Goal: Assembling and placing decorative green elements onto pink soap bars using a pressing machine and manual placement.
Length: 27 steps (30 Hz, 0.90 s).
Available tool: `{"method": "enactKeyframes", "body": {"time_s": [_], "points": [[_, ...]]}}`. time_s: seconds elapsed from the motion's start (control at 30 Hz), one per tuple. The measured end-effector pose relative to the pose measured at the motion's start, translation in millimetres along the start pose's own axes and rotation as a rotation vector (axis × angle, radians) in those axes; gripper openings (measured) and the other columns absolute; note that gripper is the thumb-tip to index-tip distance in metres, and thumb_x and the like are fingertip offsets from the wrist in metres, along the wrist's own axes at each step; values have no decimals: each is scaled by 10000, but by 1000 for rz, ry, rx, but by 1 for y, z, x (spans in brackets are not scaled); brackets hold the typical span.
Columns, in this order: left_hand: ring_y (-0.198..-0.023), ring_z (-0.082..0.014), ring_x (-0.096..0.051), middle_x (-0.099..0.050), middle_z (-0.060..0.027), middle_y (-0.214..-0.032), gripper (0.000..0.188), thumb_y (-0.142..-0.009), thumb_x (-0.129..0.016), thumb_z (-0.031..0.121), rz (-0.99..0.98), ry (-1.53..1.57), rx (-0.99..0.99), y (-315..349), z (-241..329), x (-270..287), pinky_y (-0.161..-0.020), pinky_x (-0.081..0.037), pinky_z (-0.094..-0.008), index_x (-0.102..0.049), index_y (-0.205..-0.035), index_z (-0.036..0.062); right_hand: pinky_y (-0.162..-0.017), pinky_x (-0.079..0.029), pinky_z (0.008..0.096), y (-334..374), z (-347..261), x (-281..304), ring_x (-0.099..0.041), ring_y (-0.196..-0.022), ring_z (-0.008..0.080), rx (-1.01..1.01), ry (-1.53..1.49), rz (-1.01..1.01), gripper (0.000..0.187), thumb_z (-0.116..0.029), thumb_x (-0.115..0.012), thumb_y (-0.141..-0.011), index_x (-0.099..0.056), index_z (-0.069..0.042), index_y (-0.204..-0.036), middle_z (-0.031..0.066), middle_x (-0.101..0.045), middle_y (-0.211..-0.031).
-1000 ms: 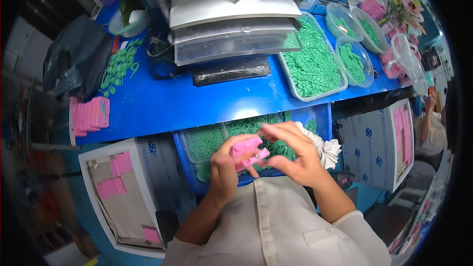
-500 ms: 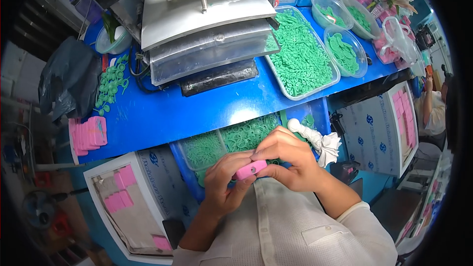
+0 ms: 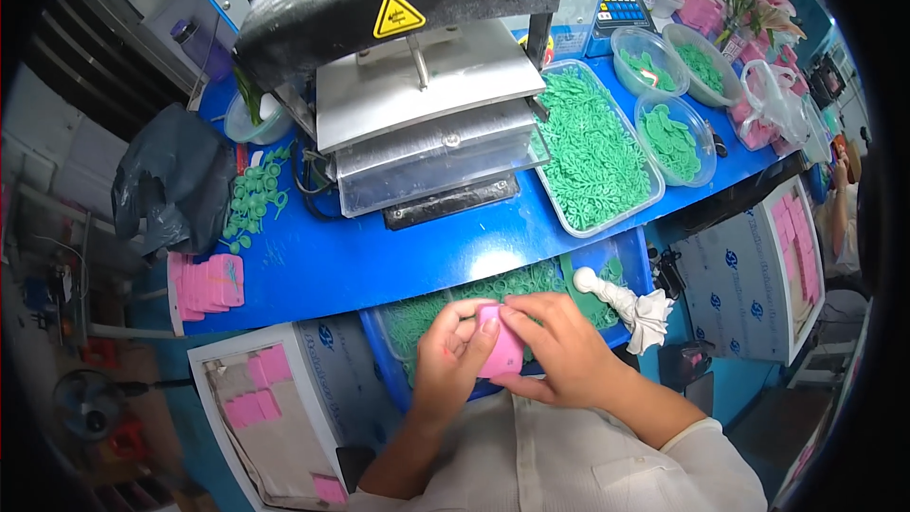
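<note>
At far left, a pink card stack (image 3: 207,284) is seen on the blue surface (image 3: 379,261). Below the heat press (image 3: 417,85), the left hand (image 3: 453,360) and right hand (image 3: 559,356) are held together over the green-parts tray (image 3: 531,284). A pink piece (image 3: 500,349) is pinched by both sets of fingers, now turned more upright than half a second ago.

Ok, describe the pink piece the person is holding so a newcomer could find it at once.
Start at the big grey press machine on the blue table and drop straight down past the table's near edge. There the left hand and right hand pinch a small pink piece. It is the only pink piece held up; the others lie stacked.
</note>
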State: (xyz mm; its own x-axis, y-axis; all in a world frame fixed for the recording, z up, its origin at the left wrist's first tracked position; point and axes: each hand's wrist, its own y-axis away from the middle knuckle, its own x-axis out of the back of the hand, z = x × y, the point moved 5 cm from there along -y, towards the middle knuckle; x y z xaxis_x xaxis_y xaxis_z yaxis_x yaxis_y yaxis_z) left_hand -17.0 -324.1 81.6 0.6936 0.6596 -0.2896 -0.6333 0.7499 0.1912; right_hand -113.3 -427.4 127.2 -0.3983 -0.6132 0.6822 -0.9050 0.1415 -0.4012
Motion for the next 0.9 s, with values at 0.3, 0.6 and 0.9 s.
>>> {"method": "enactKeyframes", "body": {"time_s": [0.3, 0.6, 0.9], "points": [[-897, -318, -680, -637, -295, -1026, 638, -1017, -267, 476, -90, 242, -248, -74, 97, 17, -667, -599, -384, -517, -1160, -93, -886, -458, 370, 28, 30, 21, -579, -1013, 278, -321, -691, 231, 570, -427, -528, -858, -553, 59, -1154, 186, -587, -1119], [-701, -279, -686, -678, -256, -886, 338, -906, -507, 141, -411, 291, -10, -14, 85, 12, -623, -576, -358, -557, -1113, -121, -817, -480, 365, 42, 48, 63, -593, -927, 251, -460, -912, 616, 778, -644, -456, -869, -477, 63, -1194, 175, -566, -1089], [-780, -296, -681, -669, -272, -926, 339, -924, -488, 145, -344, 494, 217, 98, 17, 65, -688, -563, -363, -544, -1119, -126, -801, -489, 365, -33, -4, 62, -608, -907, 279, -173, -811, 176, 592, -500, -650, -781, -607, 47, -1002, 219, -602, -1034]]}}
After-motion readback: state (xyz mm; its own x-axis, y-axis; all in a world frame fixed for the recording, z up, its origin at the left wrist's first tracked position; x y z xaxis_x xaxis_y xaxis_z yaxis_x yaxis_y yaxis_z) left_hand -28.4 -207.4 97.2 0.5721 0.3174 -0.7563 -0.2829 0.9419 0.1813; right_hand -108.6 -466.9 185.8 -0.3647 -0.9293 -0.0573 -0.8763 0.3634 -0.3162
